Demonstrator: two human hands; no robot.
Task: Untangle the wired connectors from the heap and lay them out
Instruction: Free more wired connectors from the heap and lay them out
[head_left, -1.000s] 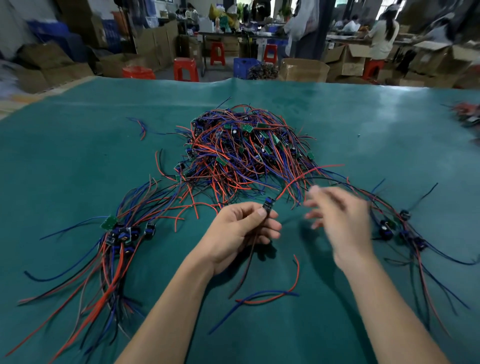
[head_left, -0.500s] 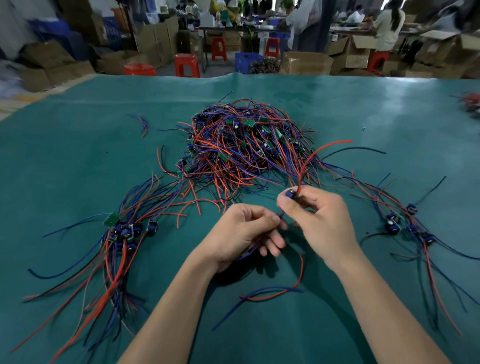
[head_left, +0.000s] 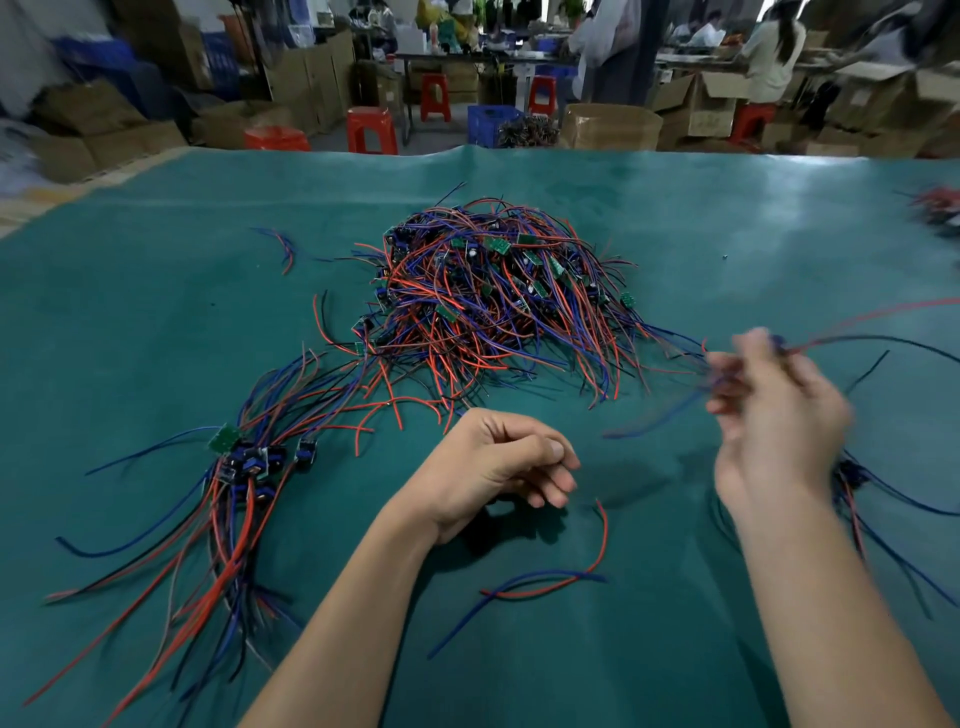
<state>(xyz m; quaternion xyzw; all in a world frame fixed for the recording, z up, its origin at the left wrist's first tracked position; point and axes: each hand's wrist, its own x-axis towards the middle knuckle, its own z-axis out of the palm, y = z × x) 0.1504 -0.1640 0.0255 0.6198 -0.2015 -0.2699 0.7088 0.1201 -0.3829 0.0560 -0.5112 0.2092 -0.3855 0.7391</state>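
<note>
**One connector pulled free**

Because its wires look thin and bendy, the wired connector (head_left: 776, 343) is best held by its small hard end. The blurry right hand (head_left: 774, 410) pinches it, right of the heap (head_left: 493, 301). The left hand (head_left: 498, 462) rests loosely curled, holding nothing, below the heap.

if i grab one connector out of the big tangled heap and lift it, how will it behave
Likely floppy: the wires in the heap curve and droop loosely. It will probably snag and drag its neighbours, since the strands cross thickly. It seems light: the right hand lifts a wired connector with a fingertip pinch.
</note>
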